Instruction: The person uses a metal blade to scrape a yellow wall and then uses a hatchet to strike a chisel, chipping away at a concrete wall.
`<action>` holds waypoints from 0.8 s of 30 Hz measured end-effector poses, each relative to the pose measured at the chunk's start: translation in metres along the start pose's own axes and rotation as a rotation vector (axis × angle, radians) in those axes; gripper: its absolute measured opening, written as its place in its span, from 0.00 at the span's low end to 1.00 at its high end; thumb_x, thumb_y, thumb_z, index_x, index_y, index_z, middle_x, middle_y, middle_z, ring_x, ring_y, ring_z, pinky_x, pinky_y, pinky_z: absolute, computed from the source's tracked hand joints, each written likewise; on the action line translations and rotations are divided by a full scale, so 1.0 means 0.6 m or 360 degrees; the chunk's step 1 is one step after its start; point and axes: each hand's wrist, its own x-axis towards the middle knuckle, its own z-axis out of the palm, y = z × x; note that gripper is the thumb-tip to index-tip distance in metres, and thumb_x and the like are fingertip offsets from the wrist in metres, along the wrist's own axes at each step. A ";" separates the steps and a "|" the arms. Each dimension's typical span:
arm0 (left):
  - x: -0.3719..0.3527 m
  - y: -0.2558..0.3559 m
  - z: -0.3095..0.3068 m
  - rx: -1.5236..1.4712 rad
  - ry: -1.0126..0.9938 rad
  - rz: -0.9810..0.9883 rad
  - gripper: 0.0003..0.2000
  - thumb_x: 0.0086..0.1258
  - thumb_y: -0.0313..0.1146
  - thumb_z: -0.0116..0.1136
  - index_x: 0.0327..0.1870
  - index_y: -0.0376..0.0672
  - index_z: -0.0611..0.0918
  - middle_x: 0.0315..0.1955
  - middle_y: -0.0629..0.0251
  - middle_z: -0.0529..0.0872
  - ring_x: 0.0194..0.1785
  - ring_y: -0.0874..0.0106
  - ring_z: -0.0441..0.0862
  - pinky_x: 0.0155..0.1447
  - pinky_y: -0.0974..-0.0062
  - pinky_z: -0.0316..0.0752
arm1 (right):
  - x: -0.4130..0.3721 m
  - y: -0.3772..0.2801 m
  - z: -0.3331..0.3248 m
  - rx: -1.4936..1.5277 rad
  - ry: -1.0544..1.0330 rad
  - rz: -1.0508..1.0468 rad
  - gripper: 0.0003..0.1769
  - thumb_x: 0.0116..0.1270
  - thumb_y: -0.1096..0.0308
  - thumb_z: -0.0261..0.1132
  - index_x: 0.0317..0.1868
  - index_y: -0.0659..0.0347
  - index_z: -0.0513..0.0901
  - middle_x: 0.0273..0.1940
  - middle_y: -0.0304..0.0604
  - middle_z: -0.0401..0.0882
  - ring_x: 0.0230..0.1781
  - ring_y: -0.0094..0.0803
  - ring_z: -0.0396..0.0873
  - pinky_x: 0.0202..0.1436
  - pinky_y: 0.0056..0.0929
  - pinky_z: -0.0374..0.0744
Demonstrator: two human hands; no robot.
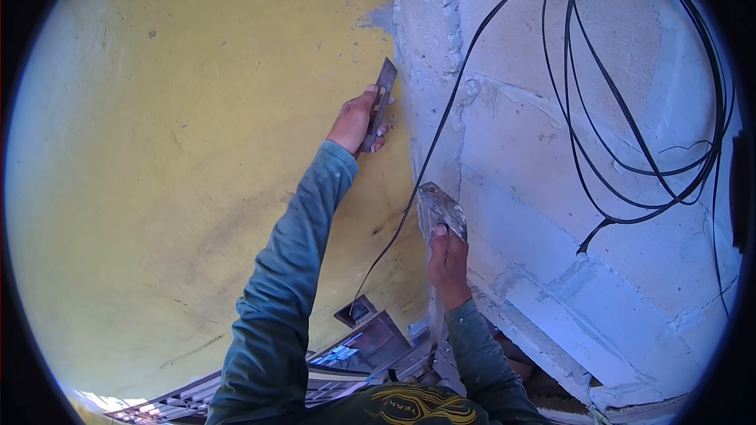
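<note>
My left hand (353, 123) is closed around the handle of a plastering trowel (384, 83). The trowel's narrow grey blade lies at or close to the yellow wall (236, 94), beside the corner with the rough pale wall. Lower down, my right hand (450, 264) grips a trowel with a mortar-smeared grey blade (442, 210), tilted up in front of the corner. Its handle is hidden by my fingers. A strip of rough grey mortar (429, 47) runs down the corner between the two walls.
Loops of black cable (568, 71) hang across the pale block wall (520, 165) on the right. One strand crosses the corner, passes close to my right hand's trowel and reaches a small box opening (357, 312) low in the yellow wall. Metal slats (189, 400) show at the bottom.
</note>
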 end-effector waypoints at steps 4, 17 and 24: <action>0.018 0.030 -0.022 0.0049 0.0009 -0.0137 0.25 0.78 0.51 0.37 0.49 0.35 0.76 0.15 0.66 0.70 0.11 0.76 0.63 0.16 0.77 0.60 | 0.031 -0.026 -0.003 -0.0178 -0.0073 -0.0138 0.17 0.71 0.66 0.55 0.57 0.65 0.72 0.43 0.60 0.79 0.41 0.56 0.80 0.44 0.43 0.79; 0.063 0.060 -0.027 0.0209 -0.0062 -0.0429 0.16 0.77 0.44 0.43 0.46 0.41 0.76 0.36 0.63 0.85 0.21 0.76 0.74 0.13 0.81 0.66 | 0.153 -0.098 -0.001 -0.0285 -0.0274 -0.0699 0.20 0.67 0.62 0.61 0.56 0.60 0.72 0.40 0.51 0.78 0.38 0.51 0.81 0.36 0.44 0.78; 0.062 0.012 -0.024 0.0095 -0.0091 -0.0265 0.17 0.78 0.44 0.40 0.47 0.39 0.75 0.32 0.61 0.83 0.23 0.74 0.75 0.17 0.78 0.68 | 0.138 -0.066 0.005 -0.0310 -0.0231 -0.0677 0.20 0.68 0.63 0.59 0.58 0.61 0.71 0.42 0.52 0.78 0.38 0.51 0.81 0.37 0.44 0.78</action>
